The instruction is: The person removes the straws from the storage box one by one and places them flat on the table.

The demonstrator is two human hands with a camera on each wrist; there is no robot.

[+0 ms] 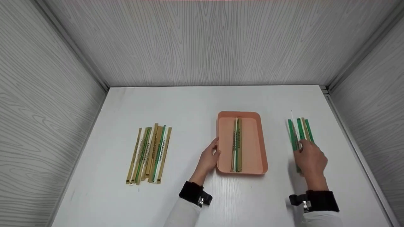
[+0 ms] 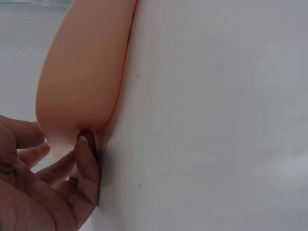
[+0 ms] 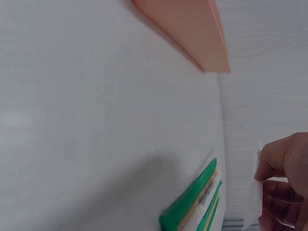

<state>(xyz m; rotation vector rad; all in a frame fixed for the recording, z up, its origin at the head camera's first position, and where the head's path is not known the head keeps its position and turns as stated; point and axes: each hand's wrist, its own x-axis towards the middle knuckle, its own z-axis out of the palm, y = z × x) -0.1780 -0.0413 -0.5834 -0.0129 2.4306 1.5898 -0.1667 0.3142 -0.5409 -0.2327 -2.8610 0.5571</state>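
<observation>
My left hand (image 1: 209, 158) grips the left side of a shallow salmon-pink tray (image 1: 252, 145), its thumb at the rim. Seen from the left wrist, bent fingers (image 2: 86, 166) meet the tray's outer wall (image 2: 84, 72). Several slim paper-wrapped sticks (image 1: 236, 145), brown, white and green, lie lengthwise inside the tray. To the right, my right hand (image 1: 311, 159) pinches a white paper-wrapped stick (image 3: 253, 204) between thumb and fingers, raised above a small group of green, brown and white wrapped sticks (image 1: 300, 126). That hand hides the lower part of the group in the head view.
A larger bunch of brown, white and green wrapped sticks (image 1: 148, 154) lies on the white table (image 1: 189, 104), left of the tray. Grey wood-grain panels (image 1: 202, 44) enclose the table at the back and both sides.
</observation>
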